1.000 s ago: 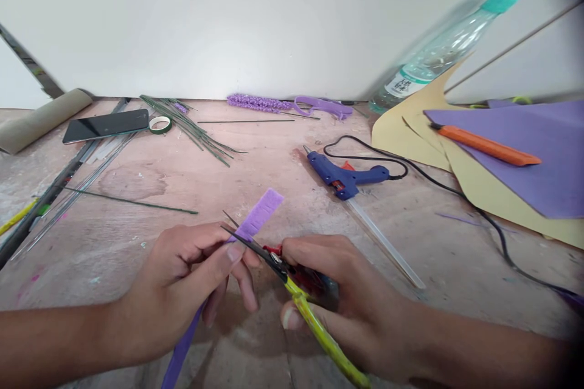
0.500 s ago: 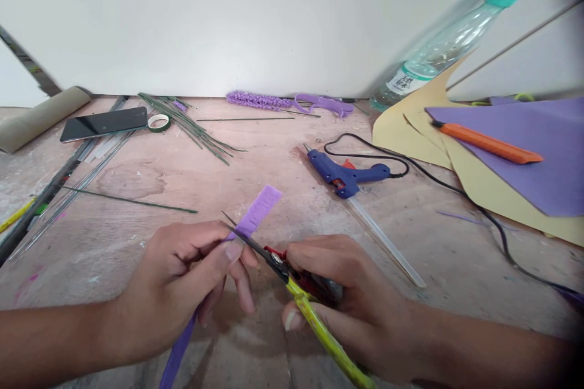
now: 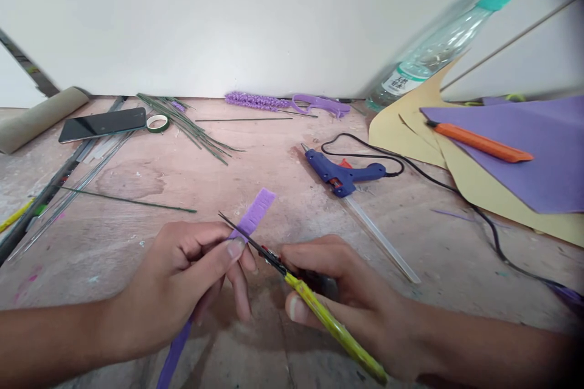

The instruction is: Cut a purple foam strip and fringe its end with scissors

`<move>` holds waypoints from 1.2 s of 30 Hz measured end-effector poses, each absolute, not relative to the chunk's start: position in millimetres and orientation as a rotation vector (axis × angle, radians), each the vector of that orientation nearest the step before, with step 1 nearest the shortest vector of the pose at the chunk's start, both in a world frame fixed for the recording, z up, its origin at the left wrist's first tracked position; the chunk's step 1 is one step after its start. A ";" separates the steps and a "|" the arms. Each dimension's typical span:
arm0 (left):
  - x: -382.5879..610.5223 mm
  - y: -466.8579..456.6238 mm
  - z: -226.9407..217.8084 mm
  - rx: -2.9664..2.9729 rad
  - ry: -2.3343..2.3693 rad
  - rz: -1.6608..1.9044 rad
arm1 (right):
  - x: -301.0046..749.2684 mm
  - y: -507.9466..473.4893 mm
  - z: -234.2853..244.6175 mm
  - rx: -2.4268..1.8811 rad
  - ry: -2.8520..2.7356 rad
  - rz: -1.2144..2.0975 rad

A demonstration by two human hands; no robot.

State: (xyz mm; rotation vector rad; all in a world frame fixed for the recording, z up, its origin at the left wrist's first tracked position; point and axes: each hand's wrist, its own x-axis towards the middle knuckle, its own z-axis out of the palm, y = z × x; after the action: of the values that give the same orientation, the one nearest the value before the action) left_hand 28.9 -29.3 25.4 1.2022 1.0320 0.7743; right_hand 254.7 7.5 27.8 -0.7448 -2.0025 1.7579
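Note:
Between the thumb and fingers of my left hand (image 3: 191, 273) is a purple felt strip (image 3: 256, 211). Its upper end sticks out past the fingertips and has several short slits across it. The strip's long tail hangs below the hand, and the part inside the grip is hidden. My right hand (image 3: 347, 298) is wrapped round scissors (image 3: 326, 310) with a yellow-covered handle. Their dark, narrow blades lie across the strip just above my left thumb, almost closed, with the tips pointing up and left.
A blue glue gun (image 3: 342, 173) with a clear stick and black cord lies ahead on the right. Farther right are purple sheets (image 3: 538, 182), an orange cutter (image 3: 483, 141) and a leaning bottle (image 3: 424, 61). Green wires (image 3: 187, 124), tape (image 3: 157, 124) and a phone (image 3: 103, 124) lie back left.
The scissor blades have come nearly together across the strip, and the yellow handle has swung lower right. The strip's free end has shifted slightly left. Both hands keep their grip.

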 end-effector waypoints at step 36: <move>28.0 -28.5 25.8 1.206 1.071 0.855 | 252.3 4.7 33.2 -0.829 -2.064 1.682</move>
State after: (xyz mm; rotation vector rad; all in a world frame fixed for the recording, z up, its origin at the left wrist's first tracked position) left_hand 28.0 -28.5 25.8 1.2057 1.0709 0.8548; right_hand 252.3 4.7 33.2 -0.8292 -2.0636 1.6817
